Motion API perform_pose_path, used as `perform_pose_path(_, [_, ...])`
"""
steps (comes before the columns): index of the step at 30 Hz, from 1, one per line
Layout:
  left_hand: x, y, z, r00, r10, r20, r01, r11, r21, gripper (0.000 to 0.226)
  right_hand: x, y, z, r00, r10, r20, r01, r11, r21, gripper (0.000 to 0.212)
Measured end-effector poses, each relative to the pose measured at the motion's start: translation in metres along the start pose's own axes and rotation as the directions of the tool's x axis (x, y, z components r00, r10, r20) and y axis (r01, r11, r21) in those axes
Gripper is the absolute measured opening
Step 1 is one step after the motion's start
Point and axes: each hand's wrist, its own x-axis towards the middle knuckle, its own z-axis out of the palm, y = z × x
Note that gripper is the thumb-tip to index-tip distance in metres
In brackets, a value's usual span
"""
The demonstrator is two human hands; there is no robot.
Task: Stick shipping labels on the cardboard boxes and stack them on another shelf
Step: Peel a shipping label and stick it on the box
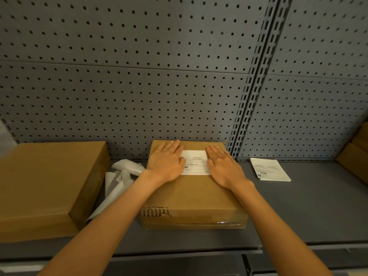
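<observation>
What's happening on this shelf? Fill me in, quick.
A person is pressing a white shipping label flat onto the top of the middle cardboard box, left hand on its left edge and right hand on its right, fingers straight. The box sits on the grey shelf. Peeled backing papers lie to its left beside an unlabelled box; a stack of spare labels waits on the right.

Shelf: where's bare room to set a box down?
Bare shelf lies right of the middle box, in front of the label stack. Crowded left: peeled backing papers fill the gap beside the left box.
</observation>
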Motion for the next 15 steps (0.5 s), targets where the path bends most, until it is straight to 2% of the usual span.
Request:
perform_pose_path(5, [0.004, 0.000, 0.002, 0.983, 0.139, 0.121, -0.129, 0.988, -0.088, 0.052, 0.003, 0.001, 0.004, 1.000, 0.007, -0.009, -0.007, 1.000, -0.007, 0.053])
perform_pose_path(12, [-0.033, -0.010, 0.001, 0.947, 0.278, 0.162, -0.256, 0.956, -0.145, 0.052, 0.004, 0.001, 0.005, 1.000, 0.010, -0.014, -0.010, 1.000, -0.010, 0.053])
perform_pose_path(15, [-0.046, -0.012, 0.001, 0.945, 0.290, 0.149, -0.268, 0.951, -0.153, 0.051, 0.004, 0.000, 0.004, 1.000, 0.005, -0.017, -0.005, 1.000, -0.014, 0.053])
